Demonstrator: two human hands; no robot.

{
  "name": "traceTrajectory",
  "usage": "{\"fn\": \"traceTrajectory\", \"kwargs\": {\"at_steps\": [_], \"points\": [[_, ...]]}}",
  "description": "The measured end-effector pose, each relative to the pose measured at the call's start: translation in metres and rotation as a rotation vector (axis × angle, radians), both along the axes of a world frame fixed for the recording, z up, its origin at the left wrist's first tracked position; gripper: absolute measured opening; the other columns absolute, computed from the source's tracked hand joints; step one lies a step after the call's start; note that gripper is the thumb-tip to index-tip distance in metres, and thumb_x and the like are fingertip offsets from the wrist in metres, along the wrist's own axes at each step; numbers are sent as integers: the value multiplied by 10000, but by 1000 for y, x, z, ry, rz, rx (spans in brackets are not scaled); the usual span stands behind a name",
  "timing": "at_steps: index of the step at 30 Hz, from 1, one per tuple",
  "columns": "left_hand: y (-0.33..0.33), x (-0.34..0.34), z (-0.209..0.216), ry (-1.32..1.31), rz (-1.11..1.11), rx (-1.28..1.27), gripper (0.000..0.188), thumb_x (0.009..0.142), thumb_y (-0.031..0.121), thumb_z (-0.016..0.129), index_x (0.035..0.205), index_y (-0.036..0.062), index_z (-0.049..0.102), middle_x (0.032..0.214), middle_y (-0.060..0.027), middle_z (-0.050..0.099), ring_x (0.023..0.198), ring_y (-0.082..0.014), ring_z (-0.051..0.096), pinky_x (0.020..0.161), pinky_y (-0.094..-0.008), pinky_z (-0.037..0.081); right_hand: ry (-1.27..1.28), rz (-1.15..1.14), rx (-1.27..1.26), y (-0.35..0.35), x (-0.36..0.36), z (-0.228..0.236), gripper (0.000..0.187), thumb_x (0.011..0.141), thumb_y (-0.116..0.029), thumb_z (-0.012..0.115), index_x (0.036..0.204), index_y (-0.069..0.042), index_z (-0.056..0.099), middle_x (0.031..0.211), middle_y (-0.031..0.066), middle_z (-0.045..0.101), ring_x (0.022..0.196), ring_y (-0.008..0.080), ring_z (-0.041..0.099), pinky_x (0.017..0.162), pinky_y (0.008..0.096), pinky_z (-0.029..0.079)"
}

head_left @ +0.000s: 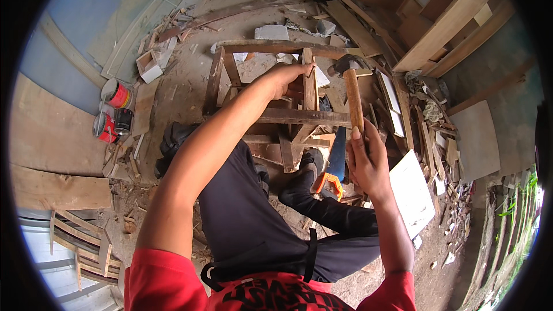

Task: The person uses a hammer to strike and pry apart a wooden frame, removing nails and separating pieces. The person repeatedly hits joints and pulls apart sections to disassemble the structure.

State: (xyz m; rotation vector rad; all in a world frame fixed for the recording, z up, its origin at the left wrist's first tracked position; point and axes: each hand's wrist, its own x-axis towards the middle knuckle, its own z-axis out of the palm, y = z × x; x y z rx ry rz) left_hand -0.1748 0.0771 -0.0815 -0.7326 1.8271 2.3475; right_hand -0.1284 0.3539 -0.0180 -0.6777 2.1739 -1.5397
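My left hand [286, 79] reaches over a wooden frame [305, 117]. Its fingertips pinch a thin dark piece that looks like a nail against the upright slat [309, 93]. In my right hand [369, 160] is a hammer, its wooden handle [353, 101] pointing up and away, with my thumb along it. A dark shape shows behind the handle's far end; whether it is the hammer's head I cannot tell. The frame stands on the ground in front of my legs, next to my shoe [311, 165].
A handsaw with an orange grip [329, 184] leans below the frame. Paint cans [118, 93] stand on the left. Planks [446, 20] are stacked at the far right, above scattered offcuts. A white sheet [412, 193] lies beside my right forearm, and a slatted wooden piece [86, 247] at the lower left.
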Motion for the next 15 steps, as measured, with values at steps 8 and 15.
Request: {"fn": "traceTrajectory", "kwargs": {"at_steps": [8,15], "points": [[-6,9,2,-14,-21,-47,506,892,489,649,1175,73,603,1151,-122,652,1034,-212,654,899,-397,527,165,68,76,-22,-6,17,326,1021,-227,504,1205,42,512,684,80,521,652,107,460,596,300,405],[-9,5,0,-7,3,0,423,957,435,547,1172,74,599,980,-90,702,847,-204,703,818,-379,566,126,117,103,-28,-15,35,347,1039,-250,473,1197,56,514,673,56,509,628,99,463,558,288,395]]}}
